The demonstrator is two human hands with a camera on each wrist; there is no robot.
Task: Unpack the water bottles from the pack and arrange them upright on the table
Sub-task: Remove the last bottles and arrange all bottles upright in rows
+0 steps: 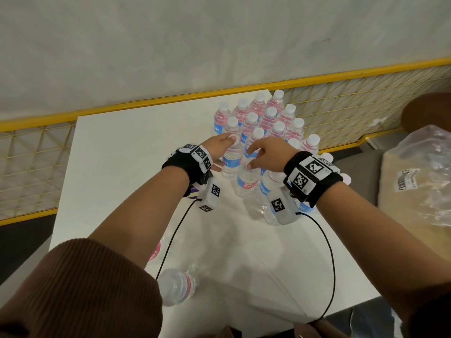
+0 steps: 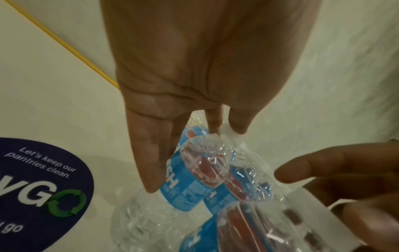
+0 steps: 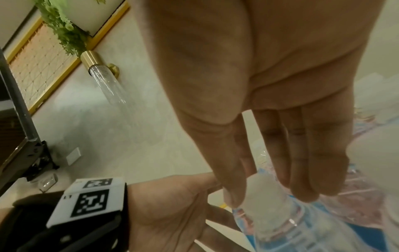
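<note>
Several clear water bottles [image 1: 268, 118] with white caps and blue labels stand upright in rows at the back right of the white table [image 1: 134, 154]. My left hand [image 1: 224, 153] grips the top of one upright bottle [image 1: 231, 164] at the group's front left, fingers on the cap, thumb down its label [image 2: 179, 192]. My right hand [image 1: 251, 158] pinches the cap of the neighbouring bottle [image 1: 246, 184]; in the right wrist view thumb and fingers close round that cap [image 3: 261, 191]. Both bottles stand on the table.
One bottle [image 1: 175, 289] lies at the near left edge beside crumpled clear wrap [image 1: 219, 254]. A purple sticker [image 2: 43, 179] is on the table by my left wrist. A yellow mesh rail [image 1: 341, 98] runs behind; a clear plastic bag [image 1: 427, 167] sits to the right.
</note>
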